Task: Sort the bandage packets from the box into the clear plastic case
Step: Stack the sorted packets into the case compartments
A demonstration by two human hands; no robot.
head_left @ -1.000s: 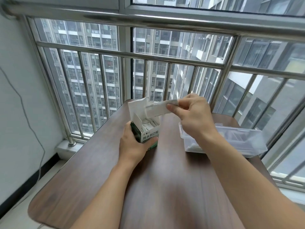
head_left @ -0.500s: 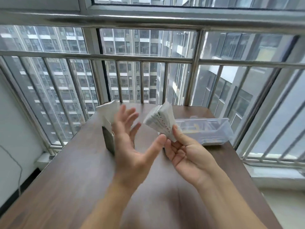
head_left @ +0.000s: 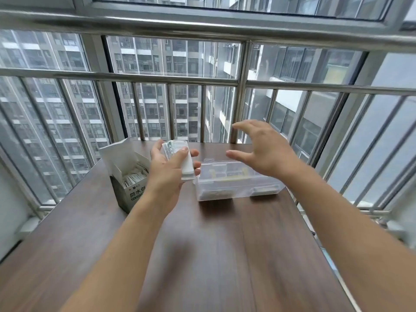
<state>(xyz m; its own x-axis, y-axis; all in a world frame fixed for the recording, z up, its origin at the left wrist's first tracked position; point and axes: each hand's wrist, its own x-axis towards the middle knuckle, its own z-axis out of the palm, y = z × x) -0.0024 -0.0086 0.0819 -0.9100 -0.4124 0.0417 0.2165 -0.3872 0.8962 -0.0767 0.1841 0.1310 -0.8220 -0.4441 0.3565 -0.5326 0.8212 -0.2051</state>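
Observation:
My left hand (head_left: 167, 167) grips a stack of white bandage packets (head_left: 182, 157) above the table, between the box and the case. The open bandage box (head_left: 127, 176), white inside with a dark printed front, stands on the left with more packets showing in it. The clear plastic case (head_left: 236, 184) lies to the right of the stack, its lid down as far as I can tell. My right hand (head_left: 262, 152) hovers above the case with fingers spread and holds nothing.
A dark brown wooden table (head_left: 213, 244) carries everything. Steel railing bars (head_left: 242, 95) and window glass run along its far edge and right side. A white wall stands at the left.
The packet stack passed from my right hand to my left hand. My right hand let go and moved up over the case. The view shifted so box and case sit lower.

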